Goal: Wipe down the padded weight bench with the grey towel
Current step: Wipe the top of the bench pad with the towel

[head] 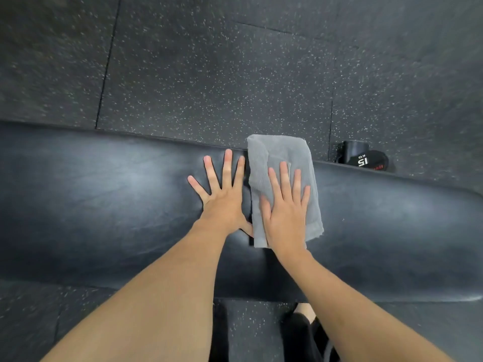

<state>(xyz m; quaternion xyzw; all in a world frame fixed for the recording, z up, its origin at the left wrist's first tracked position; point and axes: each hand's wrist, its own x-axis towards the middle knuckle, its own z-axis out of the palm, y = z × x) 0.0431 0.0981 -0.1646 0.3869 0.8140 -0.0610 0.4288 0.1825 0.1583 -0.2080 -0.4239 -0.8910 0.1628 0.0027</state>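
The black padded weight bench (104, 205) runs across the view from left to right. A folded grey towel (279, 152) lies flat on it near the middle, its far end reaching over the bench's far edge. My right hand (285, 207) presses flat on the towel with fingers spread. Just left of the towel, my left hand (222, 197) rests flat on the bare pad, fingers splayed, its thumb touching the towel's near left edge.
Speckled black rubber floor tiles (209, 74) surround the bench. A black dumbbell marked 15 KG (366, 158) lies on the floor beyond the bench's far edge at the right. My dark-clothed legs (300, 335) stand at the near side.
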